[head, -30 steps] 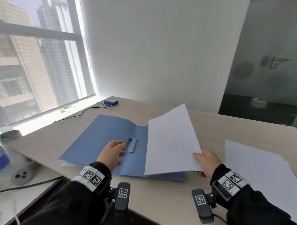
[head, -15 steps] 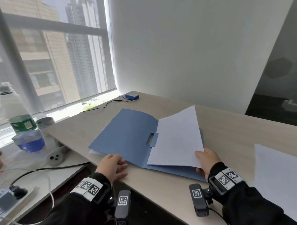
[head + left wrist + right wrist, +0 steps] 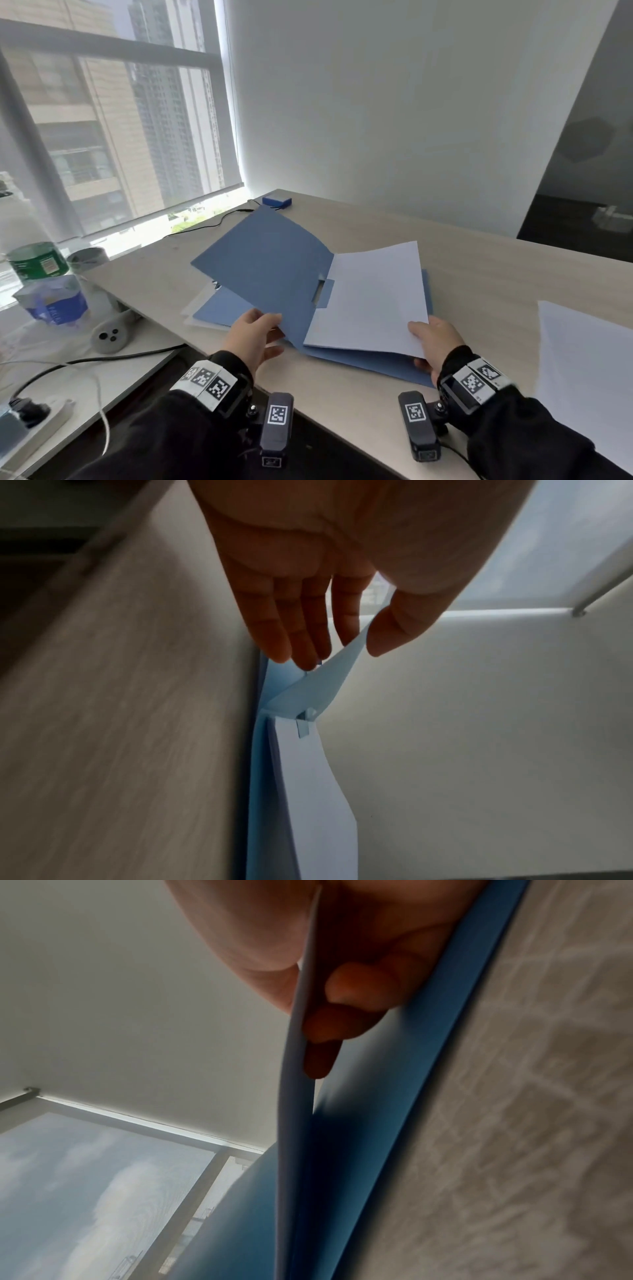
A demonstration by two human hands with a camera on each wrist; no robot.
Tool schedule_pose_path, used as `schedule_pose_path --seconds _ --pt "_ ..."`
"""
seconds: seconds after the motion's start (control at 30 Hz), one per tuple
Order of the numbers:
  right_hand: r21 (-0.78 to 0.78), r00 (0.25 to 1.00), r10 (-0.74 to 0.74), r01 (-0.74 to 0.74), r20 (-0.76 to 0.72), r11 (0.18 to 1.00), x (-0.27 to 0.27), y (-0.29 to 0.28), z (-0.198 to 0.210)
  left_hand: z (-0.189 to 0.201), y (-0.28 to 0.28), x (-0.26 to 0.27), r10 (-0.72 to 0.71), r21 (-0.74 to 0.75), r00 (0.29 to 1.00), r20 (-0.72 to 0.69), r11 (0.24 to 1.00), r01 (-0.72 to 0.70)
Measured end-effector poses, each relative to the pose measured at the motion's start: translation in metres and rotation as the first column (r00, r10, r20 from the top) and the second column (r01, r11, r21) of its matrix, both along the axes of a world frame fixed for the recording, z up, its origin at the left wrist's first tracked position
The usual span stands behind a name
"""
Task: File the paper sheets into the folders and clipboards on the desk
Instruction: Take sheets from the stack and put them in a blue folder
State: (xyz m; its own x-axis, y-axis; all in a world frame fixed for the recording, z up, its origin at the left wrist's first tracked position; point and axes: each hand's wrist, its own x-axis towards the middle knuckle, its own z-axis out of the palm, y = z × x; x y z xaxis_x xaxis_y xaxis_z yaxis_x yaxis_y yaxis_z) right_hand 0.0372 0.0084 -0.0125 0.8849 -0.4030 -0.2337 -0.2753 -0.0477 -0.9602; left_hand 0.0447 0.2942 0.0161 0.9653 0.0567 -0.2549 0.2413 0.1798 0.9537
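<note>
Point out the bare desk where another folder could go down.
Bare desk runs behind the blue folder to the wall, and between the white sheet and the paper stack at right. Some room lies left of the folder toward the window. Crowded: the front edge, with both hands, and the side counter.

Office, high floor: pale desk (image 3: 479, 274) in a bare white-walled corner, big window (image 3: 113, 113) facing tower blocks, blue folder (image 3: 270, 260), loose paper sheets (image 3: 582, 359), power strip (image 3: 37, 421) on the sill.
</note>
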Motion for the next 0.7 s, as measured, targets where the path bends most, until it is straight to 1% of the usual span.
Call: schedule_pose_path --seconds 0.1,0.23,0.33,0.47,0.7 --pt "0.003 1.0 0.021 -0.022 0.006 1.0 -0.001 -0.001 0.0 0.001 -0.016 0.002 -0.06 0.029 0.998 -0.001 0.998 0.06" --pt "0.008 0.999 0.034 -0.034 0.007 0.999 -0.003 -0.003 0.0 -0.003 -0.027 0.003 -0.051 0.114 0.999 -0.013 0.992 0.052" --pt "0.014 1.0 0.03 -0.03 0.009 0.999 -0.005 -0.005 -0.001 -0.007 -0.029 0.008 -0.051 0.101 0.998 -0.02 0.993 0.053" --pt "0.015 1.0 0.029 -0.03 0.011 0.999 -0.006 -0.007 -0.001 -0.004 -0.032 0.005 -0.052 0.084 0.998 -0.019 0.995 0.053" --pt "0.035 1.0 0.024 -0.024 0.01 0.999 -0.01 -0.006 0.001 -0.009 -0.032 0.009 -0.043 0.105 0.999 -0.006 0.994 0.043"
